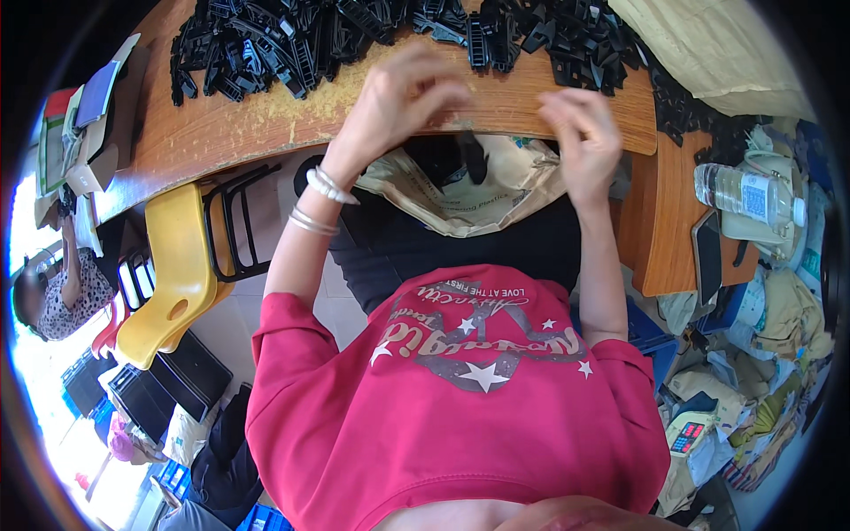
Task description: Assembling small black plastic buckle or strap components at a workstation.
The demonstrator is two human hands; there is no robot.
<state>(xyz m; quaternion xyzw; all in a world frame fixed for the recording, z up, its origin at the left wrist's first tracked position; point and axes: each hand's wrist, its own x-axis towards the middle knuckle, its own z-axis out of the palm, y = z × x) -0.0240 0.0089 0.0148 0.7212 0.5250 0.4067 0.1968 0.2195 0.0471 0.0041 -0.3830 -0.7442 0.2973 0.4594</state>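
Observation:
My left hand (412, 96), smeared by motion, hovers over the near edge of the wooden table (257, 133). Its fingers look apart, and I see nothing in them. Off to the right, my right hand (584, 133) is raised with curved fingers, thumb apart, also bare. Below and between the hands, a beige paper sack (469, 212) gapes open on my lap, against the table edge. A small black plastic part (476, 159) shows at its mouth, blurred; whether it is falling or resting I cannot tell. Heaped black plastic parts (292, 53) cover the table's far side.
A yellow chair (177, 265) stands at the left, near another person (66, 296). On the right, a wooden surface (664, 239) bears a phone (707, 257), with a clear plastic bottle (748, 193) beside it. A large beige sheet (717, 53) lies at the upper right.

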